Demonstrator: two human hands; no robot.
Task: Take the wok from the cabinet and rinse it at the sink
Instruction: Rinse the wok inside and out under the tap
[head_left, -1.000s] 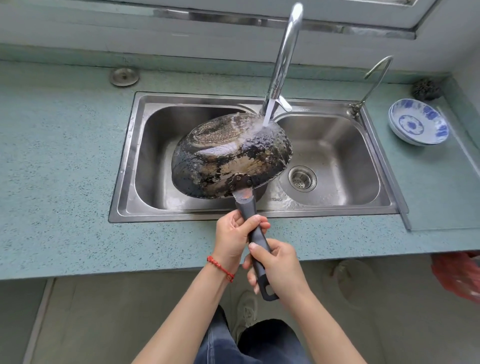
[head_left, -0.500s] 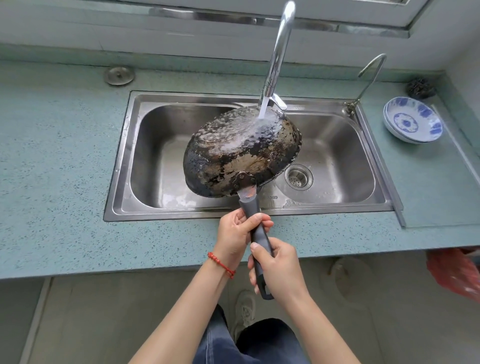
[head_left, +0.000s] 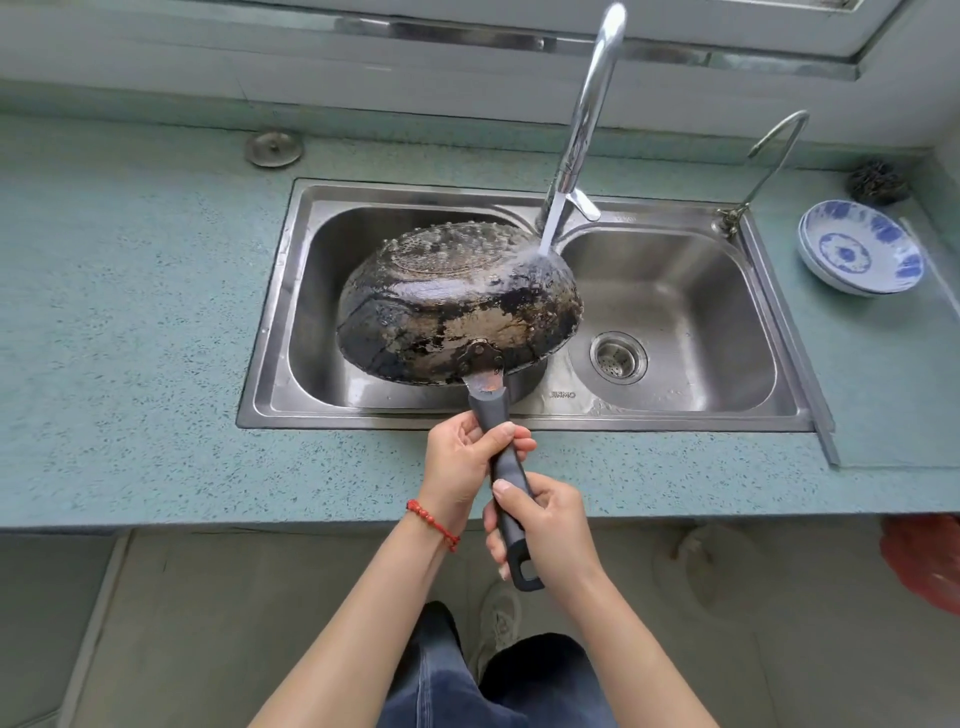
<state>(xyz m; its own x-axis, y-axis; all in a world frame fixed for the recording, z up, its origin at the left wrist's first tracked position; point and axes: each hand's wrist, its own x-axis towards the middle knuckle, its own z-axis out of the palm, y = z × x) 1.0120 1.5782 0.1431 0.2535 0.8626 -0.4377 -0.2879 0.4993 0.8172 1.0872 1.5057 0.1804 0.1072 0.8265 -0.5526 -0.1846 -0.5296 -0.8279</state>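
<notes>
The wok (head_left: 457, 306), black and scorched, is held upside down over the steel double sink (head_left: 675, 410), mostly above its left basin. Its blackened, wet underside faces up. Water from the tall chrome tap (head_left: 587, 109) strikes the wok's far right edge. My left hand (head_left: 465, 470) grips the dark grey handle (head_left: 506, 467) close to the wok. Lower down the same handle my right hand (head_left: 545, 530) is wrapped around it, near the end loop. A red bead bracelet circles the left wrist.
A stack of blue-and-white bowls (head_left: 860, 249) sits on the green counter (head_left: 130, 312) to the right, with a dark scouring ball (head_left: 878, 182) behind. A small second tap (head_left: 769, 156) stands at the sink's right corner. A round metal cap (head_left: 274, 148) lies back left. The drain strainer (head_left: 618, 357) is in the right basin.
The wok has swung back left and tipped a little, so the stream now hits its far right edge. Both hands keep their grip on the handle.
</notes>
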